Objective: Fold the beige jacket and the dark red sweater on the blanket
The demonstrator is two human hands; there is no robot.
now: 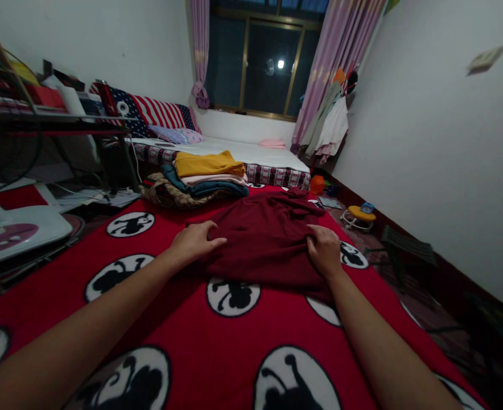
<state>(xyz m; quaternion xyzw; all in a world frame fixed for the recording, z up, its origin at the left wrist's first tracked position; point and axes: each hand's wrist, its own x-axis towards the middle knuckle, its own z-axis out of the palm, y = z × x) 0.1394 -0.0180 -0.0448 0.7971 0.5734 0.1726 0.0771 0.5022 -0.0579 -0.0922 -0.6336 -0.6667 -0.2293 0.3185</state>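
Dark red garment (268, 239) lies spread and rumpled on a red blanket (217, 341) printed with white circles holding black figures, roughly in the middle of the scene and a little to the right. The left hand (194, 242) rests on the garment's near left edge, palm down, its grip loose with fingers curled onto the cloth rather than closed around it. The right hand (325, 250) sits at the near right edge, its grip pinching a fold of the fabric between thumb and fingers. Both bare forearms reach in from the near side. Beyond the garment, on the far left of the blanket, stands a stack of folded clothes (209, 176), with a mustard-yellow piece on top, pale pink and teal ones below, and a patterned brown one at the bottom. Farther back lies a mattress (251, 152) with a white sheet, a striped pillow (157, 114) at its left end, and pink curtains (341, 51) beside a dark window (268, 62).
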